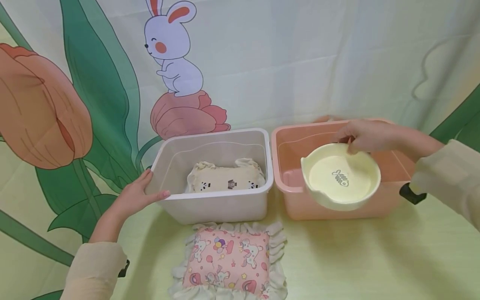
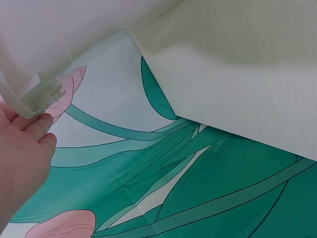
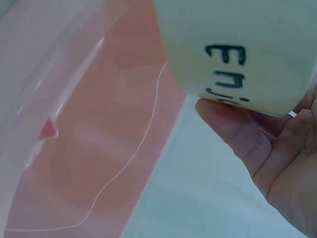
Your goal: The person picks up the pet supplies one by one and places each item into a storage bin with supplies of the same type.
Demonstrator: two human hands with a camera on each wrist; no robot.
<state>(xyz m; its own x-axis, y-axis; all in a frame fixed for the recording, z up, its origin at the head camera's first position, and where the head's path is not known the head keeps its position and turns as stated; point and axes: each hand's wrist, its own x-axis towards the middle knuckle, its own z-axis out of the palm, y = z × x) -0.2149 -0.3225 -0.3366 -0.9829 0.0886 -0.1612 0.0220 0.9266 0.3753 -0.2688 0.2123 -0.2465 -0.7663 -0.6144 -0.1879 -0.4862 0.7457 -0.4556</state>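
My right hand (image 1: 369,135) pinches the far rim of a pale yellow pet bowl (image 1: 337,187) with a fishbone drawing inside. It holds the bowl tilted over the front of the pink bin (image 1: 300,204). Dark lettering runs along the bowl's side (image 3: 237,74) in the right wrist view, the thumb close beside it. At the near left corner of the white bin (image 1: 221,206), my left hand (image 1: 135,193) grips the rim, thumb over the front edge. In the left wrist view its fingers (image 2: 39,126) bend beneath the lip.
Inside the white bin lies a cream cloth item (image 1: 217,177) with small animal prints. A pink unicorn-print cushion (image 1: 228,260) with a white ruffle lies in front on the pale table (image 1: 337,258). Behind the bins hangs a printed curtain (image 1: 262,62).
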